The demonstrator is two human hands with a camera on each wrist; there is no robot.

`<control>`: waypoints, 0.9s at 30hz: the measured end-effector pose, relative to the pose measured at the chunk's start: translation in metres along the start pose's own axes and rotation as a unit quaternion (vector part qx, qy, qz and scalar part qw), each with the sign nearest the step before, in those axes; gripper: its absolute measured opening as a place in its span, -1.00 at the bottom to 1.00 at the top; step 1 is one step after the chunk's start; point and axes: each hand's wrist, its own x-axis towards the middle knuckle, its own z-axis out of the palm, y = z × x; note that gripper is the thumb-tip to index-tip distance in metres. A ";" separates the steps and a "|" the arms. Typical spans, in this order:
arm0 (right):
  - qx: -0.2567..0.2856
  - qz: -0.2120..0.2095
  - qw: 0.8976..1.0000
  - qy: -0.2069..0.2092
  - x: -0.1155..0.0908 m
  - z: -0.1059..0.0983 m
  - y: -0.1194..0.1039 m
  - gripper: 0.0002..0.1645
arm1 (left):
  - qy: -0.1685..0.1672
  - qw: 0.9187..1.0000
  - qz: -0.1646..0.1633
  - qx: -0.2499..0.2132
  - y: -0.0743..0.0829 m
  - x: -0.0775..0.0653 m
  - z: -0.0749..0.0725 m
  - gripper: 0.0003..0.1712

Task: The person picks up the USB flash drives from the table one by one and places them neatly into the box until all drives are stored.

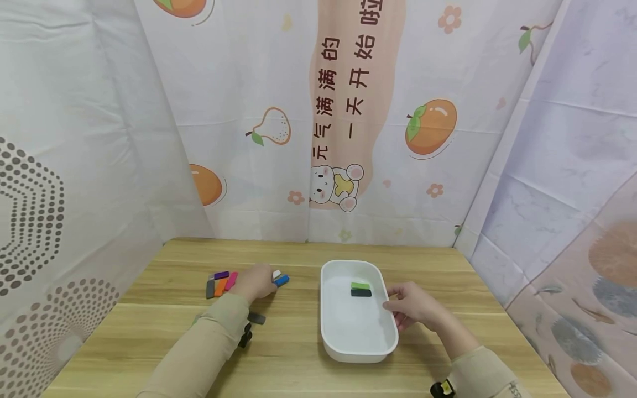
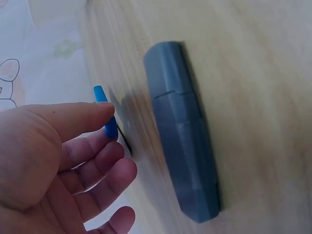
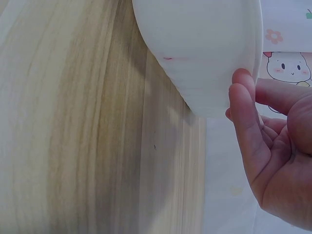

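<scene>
My left hand [image 1: 256, 281] pinches a small blue marker [image 2: 111, 127] between thumb and fingers, just above the table. Beside the blue marker in the head view lies a small white piece [image 1: 276, 274], partly hidden by the fingers. A dark grey capped marker [image 2: 183, 131] lies close to that hand. At the right, my right hand [image 1: 412, 304] grips the rim of a white rectangular tub [image 1: 350, 331], thumb on the edge and fingers outside. Inside the tub lie a green marker [image 1: 360, 286] and a black marker [image 1: 361, 293], side by side.
Left of the left hand is a group of markers: purple [image 1: 221, 275], pink [image 1: 231, 281], orange [image 1: 221, 287] and grey [image 1: 210, 289]. The left forearm covers part of the wooden table [image 1: 293, 342]. Printed curtains [image 1: 249, 182] hang behind and at both sides.
</scene>
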 end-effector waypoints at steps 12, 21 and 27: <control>0.002 0.000 1.000 -0.004 0.000 0.000 0.000 -0.46 | 0.000 0.999 -0.003 -0.044 0.004 -0.001 -0.013 -0.81; -0.004 -0.002 1.000 0.001 0.000 0.000 -0.001 -0.47 | 0.006 0.999 0.006 -0.053 0.010 -0.001 -0.020 -0.81; -0.006 -0.001 1.000 -0.001 0.001 -0.001 0.000 -0.46 | 0.034 0.998 0.029 -0.049 0.015 0.002 -0.025 -0.85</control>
